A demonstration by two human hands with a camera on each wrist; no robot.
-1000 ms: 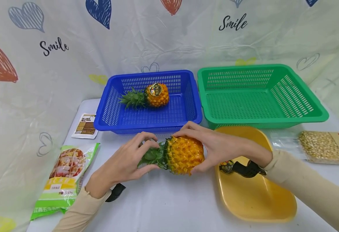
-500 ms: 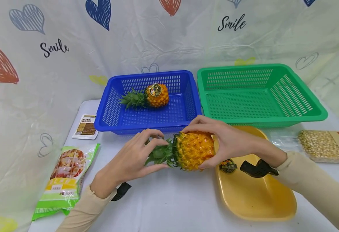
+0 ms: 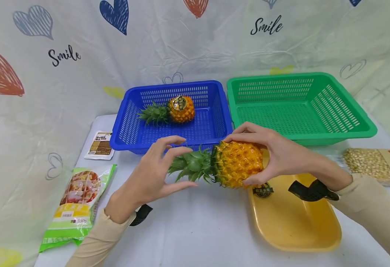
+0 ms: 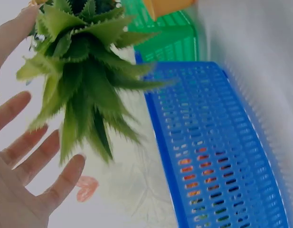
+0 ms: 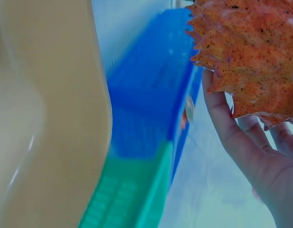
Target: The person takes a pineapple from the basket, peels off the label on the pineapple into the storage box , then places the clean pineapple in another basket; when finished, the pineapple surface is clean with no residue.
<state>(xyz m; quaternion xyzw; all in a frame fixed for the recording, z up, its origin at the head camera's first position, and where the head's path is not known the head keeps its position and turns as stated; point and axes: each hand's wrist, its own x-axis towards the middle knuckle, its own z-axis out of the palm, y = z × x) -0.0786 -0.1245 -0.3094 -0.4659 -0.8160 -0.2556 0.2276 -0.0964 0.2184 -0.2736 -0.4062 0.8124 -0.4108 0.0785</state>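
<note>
My right hand point(image 3: 276, 154) grips a small orange pineapple point(image 3: 238, 163) by its body, fingers over the top side and thumb along the near side. Its spiky green leaf crown point(image 3: 195, 163) points left toward my left hand point(image 3: 151, 174). That hand is spread around the crown with a gap between thumb and fingers; in the left wrist view its fingers point(image 4: 32, 147) stand apart from the leaves point(image 4: 84, 85). The right wrist view shows the fruit's knobbly skin point(image 5: 250, 57) in the right hand point(image 5: 260, 156). The pineapple is held above the table, partly over a yellow basin point(image 3: 295, 226).
A second pineapple point(image 3: 181, 110) with a round label lies in the blue basket point(image 3: 171, 146). Right of that stands a green basket point(image 3: 301, 141). At left lie a green-edged food bag point(image 3: 78, 204) and a small brown-and-white packet point(image 3: 100, 145); a bag of pale grains point(image 3: 368, 163) lies right.
The right hand has carried the pineapple up and to the right. My left hand's fingers have opened wider and moved away from the leaves, which now show more fully.
</note>
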